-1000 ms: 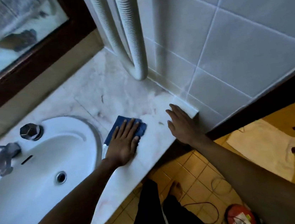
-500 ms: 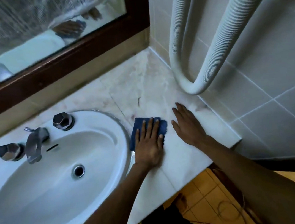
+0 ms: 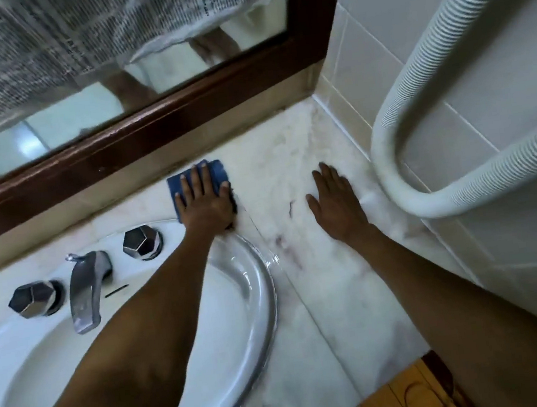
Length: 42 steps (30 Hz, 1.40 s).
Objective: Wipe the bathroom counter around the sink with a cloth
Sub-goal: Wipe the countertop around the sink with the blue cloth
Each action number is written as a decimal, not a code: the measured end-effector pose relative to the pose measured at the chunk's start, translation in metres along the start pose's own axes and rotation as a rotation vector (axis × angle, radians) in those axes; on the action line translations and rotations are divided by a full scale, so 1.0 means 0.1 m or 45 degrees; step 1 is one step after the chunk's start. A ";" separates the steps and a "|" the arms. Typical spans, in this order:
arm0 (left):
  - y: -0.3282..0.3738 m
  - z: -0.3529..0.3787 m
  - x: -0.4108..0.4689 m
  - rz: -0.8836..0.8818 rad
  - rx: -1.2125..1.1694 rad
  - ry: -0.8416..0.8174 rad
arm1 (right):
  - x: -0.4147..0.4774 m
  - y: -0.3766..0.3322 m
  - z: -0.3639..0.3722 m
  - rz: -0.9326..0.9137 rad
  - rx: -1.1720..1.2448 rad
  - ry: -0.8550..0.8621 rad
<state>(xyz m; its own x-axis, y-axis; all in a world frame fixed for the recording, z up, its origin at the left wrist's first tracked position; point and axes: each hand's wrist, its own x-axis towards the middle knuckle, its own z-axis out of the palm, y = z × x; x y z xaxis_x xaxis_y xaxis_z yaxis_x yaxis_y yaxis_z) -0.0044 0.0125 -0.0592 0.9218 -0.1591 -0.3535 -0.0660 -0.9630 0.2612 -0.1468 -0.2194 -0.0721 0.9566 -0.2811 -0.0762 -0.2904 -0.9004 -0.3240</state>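
A blue cloth (image 3: 214, 171) lies flat on the pale marble counter (image 3: 307, 286), at the back near the mirror frame and just beyond the sink's rim. My left hand (image 3: 206, 204) presses down on it with fingers spread; most of the cloth is hidden under the palm. My right hand (image 3: 336, 201) rests flat on the bare counter to the right, fingers apart, holding nothing. The white oval sink (image 3: 254, 293) fills the lower left, and my left forearm crosses over it.
A chrome faucet (image 3: 86, 290) and two faceted knobs (image 3: 141, 242) (image 3: 33, 299) stand at the sink's back rim. A ribbed white hose (image 3: 403, 186) loops down to the counter by the tiled right wall (image 3: 481, 75). A wood-framed mirror (image 3: 137, 135) runs behind. Yellow floor tiles (image 3: 405, 396) show below.
My left hand has slid the cloth from beside the sink's right rim back towards the mirror frame. My right hand has stayed flat on the counter. The camera has moved closer and tilted up.
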 end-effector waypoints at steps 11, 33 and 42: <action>1.03 0.23 0.56 0.426 0.117 -0.028 | -0.04 -0.01 0.19 0.041 0.015 0.332; 1.85 0.22 1.04 0.840 0.196 -0.096 | 0.00 0.02 0.22 0.101 0.028 0.366; 1.48 0.23 0.75 1.307 0.346 -0.191 | -0.22 0.05 0.21 0.235 0.085 0.415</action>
<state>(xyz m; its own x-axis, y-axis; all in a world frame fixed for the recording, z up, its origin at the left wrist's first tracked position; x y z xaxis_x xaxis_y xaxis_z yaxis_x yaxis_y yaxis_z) 0.0463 -0.1467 -0.0678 0.3217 -0.9275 -0.1903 -0.8828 -0.3665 0.2940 -0.1684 -0.2108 -0.0916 0.8281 -0.5368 0.1615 -0.4445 -0.8043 -0.3943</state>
